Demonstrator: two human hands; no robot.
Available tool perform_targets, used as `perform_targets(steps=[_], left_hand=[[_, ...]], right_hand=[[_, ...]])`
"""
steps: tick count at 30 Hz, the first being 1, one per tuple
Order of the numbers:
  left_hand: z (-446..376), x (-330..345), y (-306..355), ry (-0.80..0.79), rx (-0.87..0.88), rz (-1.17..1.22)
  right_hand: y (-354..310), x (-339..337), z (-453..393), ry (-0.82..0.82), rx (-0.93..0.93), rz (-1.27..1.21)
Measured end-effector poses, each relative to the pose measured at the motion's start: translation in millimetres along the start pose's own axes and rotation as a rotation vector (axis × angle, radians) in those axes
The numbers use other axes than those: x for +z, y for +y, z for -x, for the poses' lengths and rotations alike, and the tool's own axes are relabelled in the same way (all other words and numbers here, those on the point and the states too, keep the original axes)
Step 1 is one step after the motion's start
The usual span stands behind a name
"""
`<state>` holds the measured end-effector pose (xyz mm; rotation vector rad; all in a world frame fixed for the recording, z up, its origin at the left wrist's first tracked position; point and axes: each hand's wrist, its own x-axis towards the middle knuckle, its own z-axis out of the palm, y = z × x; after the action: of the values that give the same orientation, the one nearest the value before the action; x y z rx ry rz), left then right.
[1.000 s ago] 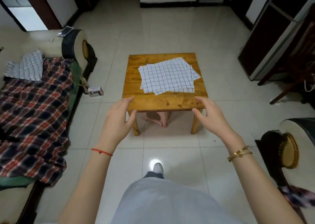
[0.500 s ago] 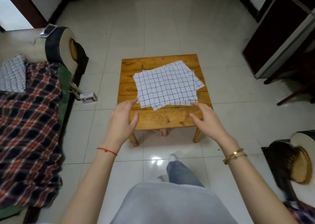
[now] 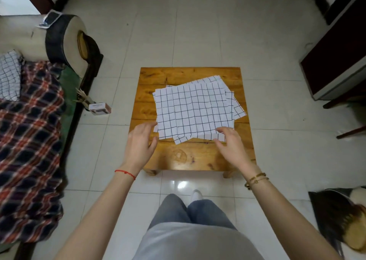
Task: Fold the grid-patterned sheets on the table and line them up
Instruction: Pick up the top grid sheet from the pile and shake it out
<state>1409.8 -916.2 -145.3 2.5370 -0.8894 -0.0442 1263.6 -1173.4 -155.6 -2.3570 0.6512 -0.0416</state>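
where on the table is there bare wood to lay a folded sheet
Widest bare strip: the near edge of the table, between the left hand and right hand. Narrower strips run along the far edge and left side. The fanned grid sheets crowd the middle and right side.

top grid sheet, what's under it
Under the top grid sheet, more grid sheets fan out at its right and near edges, all on the wooden table. Their count and the tabletop beneath are covered.
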Motion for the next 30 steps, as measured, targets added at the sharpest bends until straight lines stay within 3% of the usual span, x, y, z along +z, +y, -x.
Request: perform_targets(steps=[15, 23, 30], left_hand=[[-115.7, 120.0, -147.7, -0.419, 0.018, -0.164], [-150.4, 184.0, -214.6, -0.548, 0.179, -0.138], [-152.6, 220.0, -244.0, -0.584, 0.281, -0.116]], right_hand=[[-8.4, 175.5, -147.8, -0.169, -0.06, 0.072], [-12.7, 287.8, -196.4, -0.242, 0.036, 0.183], [-8.2, 342.8, -206.7, -0.205, 0.101, 0.325]])
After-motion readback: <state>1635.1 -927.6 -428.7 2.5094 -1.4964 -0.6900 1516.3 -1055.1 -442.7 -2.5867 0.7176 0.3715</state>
